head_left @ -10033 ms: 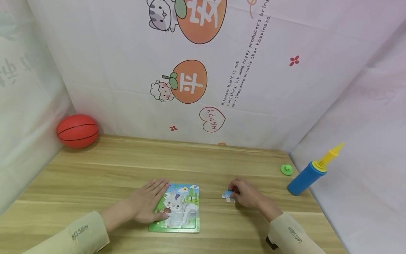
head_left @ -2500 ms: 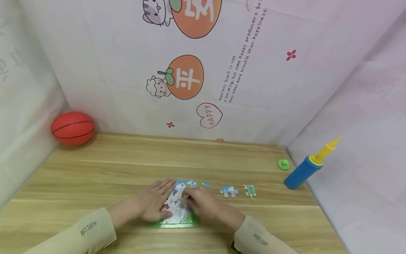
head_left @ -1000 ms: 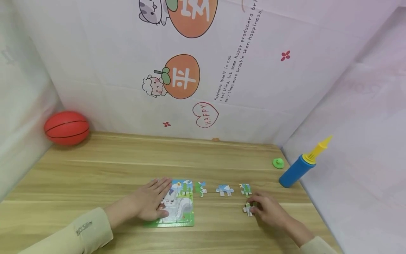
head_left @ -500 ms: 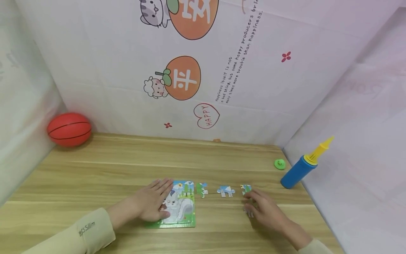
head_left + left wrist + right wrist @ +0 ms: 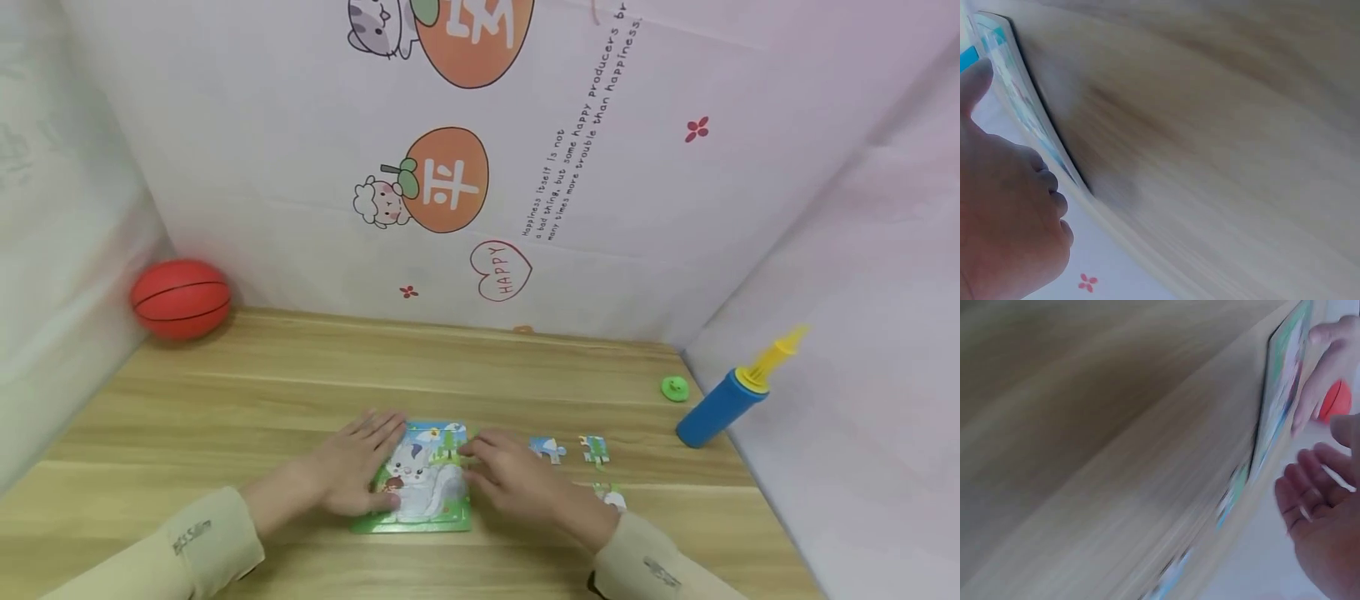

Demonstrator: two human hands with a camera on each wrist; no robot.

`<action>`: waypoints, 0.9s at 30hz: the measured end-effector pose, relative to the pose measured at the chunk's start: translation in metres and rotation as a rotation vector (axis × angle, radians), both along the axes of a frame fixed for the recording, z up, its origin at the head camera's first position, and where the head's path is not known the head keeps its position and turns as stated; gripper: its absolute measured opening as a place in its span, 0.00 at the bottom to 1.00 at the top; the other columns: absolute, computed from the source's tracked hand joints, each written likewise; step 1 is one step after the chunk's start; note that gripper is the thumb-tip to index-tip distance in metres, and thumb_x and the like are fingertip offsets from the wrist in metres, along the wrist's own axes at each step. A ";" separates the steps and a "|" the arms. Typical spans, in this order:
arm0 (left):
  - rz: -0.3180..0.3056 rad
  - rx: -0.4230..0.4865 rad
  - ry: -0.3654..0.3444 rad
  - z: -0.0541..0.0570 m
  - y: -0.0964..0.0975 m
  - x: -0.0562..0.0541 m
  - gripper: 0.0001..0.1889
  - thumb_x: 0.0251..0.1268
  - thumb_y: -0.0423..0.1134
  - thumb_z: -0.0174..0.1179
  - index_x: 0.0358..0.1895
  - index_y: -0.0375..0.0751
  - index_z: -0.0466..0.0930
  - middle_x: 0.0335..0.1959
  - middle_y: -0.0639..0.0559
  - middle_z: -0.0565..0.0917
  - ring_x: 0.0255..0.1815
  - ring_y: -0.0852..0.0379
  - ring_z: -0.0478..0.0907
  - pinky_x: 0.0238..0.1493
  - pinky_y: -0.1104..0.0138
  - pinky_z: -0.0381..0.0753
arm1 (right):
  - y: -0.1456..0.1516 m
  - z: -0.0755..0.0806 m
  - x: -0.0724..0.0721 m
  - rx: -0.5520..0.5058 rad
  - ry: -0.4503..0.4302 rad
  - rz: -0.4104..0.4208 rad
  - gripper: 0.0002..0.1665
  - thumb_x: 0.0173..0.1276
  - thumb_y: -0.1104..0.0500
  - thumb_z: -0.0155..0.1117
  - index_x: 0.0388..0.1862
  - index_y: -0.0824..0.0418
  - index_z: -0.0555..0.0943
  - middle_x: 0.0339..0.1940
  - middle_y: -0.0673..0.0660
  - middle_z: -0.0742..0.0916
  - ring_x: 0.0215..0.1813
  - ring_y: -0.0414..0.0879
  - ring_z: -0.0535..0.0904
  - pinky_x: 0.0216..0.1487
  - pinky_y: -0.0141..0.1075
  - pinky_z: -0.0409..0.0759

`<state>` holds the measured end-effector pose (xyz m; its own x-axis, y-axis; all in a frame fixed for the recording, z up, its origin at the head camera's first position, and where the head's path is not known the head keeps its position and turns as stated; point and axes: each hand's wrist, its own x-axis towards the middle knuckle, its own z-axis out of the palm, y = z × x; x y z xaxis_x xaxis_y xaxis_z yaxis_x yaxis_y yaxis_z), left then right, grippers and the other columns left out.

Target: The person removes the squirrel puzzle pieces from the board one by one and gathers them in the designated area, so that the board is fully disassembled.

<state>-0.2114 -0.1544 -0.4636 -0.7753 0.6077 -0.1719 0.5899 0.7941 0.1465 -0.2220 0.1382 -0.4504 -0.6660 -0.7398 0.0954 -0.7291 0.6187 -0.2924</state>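
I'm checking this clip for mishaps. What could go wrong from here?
The right forearm is close beside a loose piece and might sweep it aside. The left hand rests on the puzzle board; if it slides, the board could shift. In the head view the right hand hides the piece beside the board, so it might get bumped.

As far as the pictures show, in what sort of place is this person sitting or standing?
Probably an indoor play corner: a wood-grain table enclosed by white sheets with cartoon prints, with a jigsaw puzzle and a red ball on it.
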 end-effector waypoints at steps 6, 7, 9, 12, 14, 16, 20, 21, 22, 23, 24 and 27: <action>0.017 0.001 -0.001 -0.006 -0.011 -0.001 0.57 0.68 0.77 0.47 0.82 0.30 0.51 0.87 0.37 0.50 0.89 0.40 0.47 0.89 0.46 0.49 | -0.044 -0.008 -0.007 0.184 0.017 0.026 0.31 0.77 0.43 0.62 0.71 0.58 0.77 0.65 0.53 0.84 0.66 0.46 0.79 0.70 0.41 0.82; 0.015 -0.001 0.002 -0.007 -0.012 -0.001 0.57 0.67 0.77 0.47 0.82 0.30 0.51 0.87 0.37 0.51 0.89 0.40 0.48 0.89 0.46 0.49 | -0.049 -0.009 -0.007 0.216 0.023 0.024 0.34 0.77 0.40 0.62 0.73 0.58 0.76 0.67 0.53 0.83 0.68 0.47 0.77 0.72 0.42 0.80; 0.016 -0.008 0.005 -0.009 -0.013 -0.001 0.58 0.67 0.78 0.47 0.82 0.31 0.51 0.87 0.38 0.51 0.89 0.41 0.48 0.89 0.46 0.50 | -0.058 -0.011 -0.007 0.273 0.039 0.023 0.41 0.74 0.35 0.61 0.76 0.58 0.72 0.70 0.54 0.81 0.70 0.48 0.76 0.74 0.43 0.79; 0.017 -0.021 0.012 -0.009 -0.014 -0.001 0.58 0.66 0.78 0.48 0.83 0.31 0.51 0.87 0.39 0.51 0.89 0.41 0.48 0.89 0.47 0.50 | -0.067 -0.013 -0.007 0.336 0.076 0.025 0.47 0.71 0.30 0.61 0.78 0.59 0.71 0.71 0.55 0.80 0.69 0.47 0.75 0.73 0.41 0.78; 0.020 -0.024 0.013 -0.009 -0.014 -0.001 0.58 0.65 0.78 0.48 0.83 0.32 0.51 0.87 0.39 0.51 0.89 0.42 0.48 0.89 0.48 0.50 | -0.071 -0.014 -0.006 0.349 0.089 0.018 0.49 0.69 0.29 0.63 0.77 0.59 0.72 0.69 0.54 0.80 0.67 0.46 0.75 0.71 0.39 0.79; 0.017 -0.028 0.018 -0.007 -0.013 0.000 0.58 0.65 0.77 0.49 0.82 0.31 0.52 0.87 0.39 0.51 0.89 0.42 0.48 0.89 0.48 0.51 | -0.074 -0.015 -0.006 0.342 0.086 0.005 0.48 0.66 0.30 0.66 0.74 0.59 0.74 0.66 0.54 0.81 0.65 0.45 0.75 0.69 0.38 0.80; 0.015 -0.034 0.017 -0.005 -0.012 0.001 0.58 0.65 0.76 0.51 0.82 0.30 0.53 0.87 0.38 0.52 0.88 0.41 0.50 0.89 0.48 0.52 | -0.078 -0.016 -0.007 0.297 0.028 -0.028 0.46 0.63 0.33 0.72 0.71 0.60 0.77 0.64 0.55 0.81 0.64 0.47 0.75 0.66 0.39 0.82; 0.018 -0.037 0.014 -0.004 -0.011 0.001 0.58 0.65 0.76 0.51 0.82 0.30 0.53 0.87 0.38 0.52 0.88 0.41 0.49 0.89 0.48 0.51 | -0.079 -0.016 -0.008 0.283 0.008 -0.036 0.46 0.62 0.34 0.73 0.70 0.60 0.77 0.64 0.56 0.81 0.64 0.47 0.75 0.66 0.40 0.83; 0.023 -0.042 0.012 -0.004 -0.011 0.001 0.58 0.65 0.76 0.51 0.82 0.30 0.53 0.87 0.38 0.52 0.89 0.41 0.49 0.89 0.49 0.51 | -0.080 -0.016 -0.009 0.270 -0.015 -0.048 0.46 0.61 0.34 0.75 0.69 0.60 0.77 0.64 0.56 0.81 0.64 0.48 0.75 0.65 0.41 0.83; 0.026 -0.046 0.009 -0.004 -0.011 0.001 0.58 0.65 0.76 0.52 0.82 0.30 0.53 0.87 0.38 0.52 0.89 0.41 0.49 0.89 0.49 0.51 | -0.081 -0.017 -0.010 0.261 -0.041 -0.064 0.46 0.60 0.35 0.76 0.69 0.60 0.77 0.65 0.57 0.80 0.64 0.48 0.75 0.65 0.42 0.83; 0.029 -0.048 0.007 -0.004 -0.011 0.001 0.58 0.64 0.76 0.52 0.82 0.30 0.53 0.87 0.38 0.52 0.89 0.42 0.49 0.89 0.49 0.51 | -0.082 -0.017 -0.011 0.253 -0.066 -0.078 0.47 0.58 0.35 0.78 0.68 0.60 0.77 0.64 0.57 0.80 0.64 0.48 0.74 0.65 0.42 0.84; 0.032 -0.056 0.003 -0.004 -0.009 0.001 0.58 0.64 0.75 0.52 0.82 0.31 0.53 0.87 0.39 0.52 0.89 0.42 0.49 0.89 0.49 0.51 | -0.085 -0.016 -0.014 0.238 -0.142 -0.122 0.47 0.55 0.36 0.81 0.66 0.59 0.76 0.63 0.55 0.79 0.64 0.47 0.73 0.65 0.44 0.83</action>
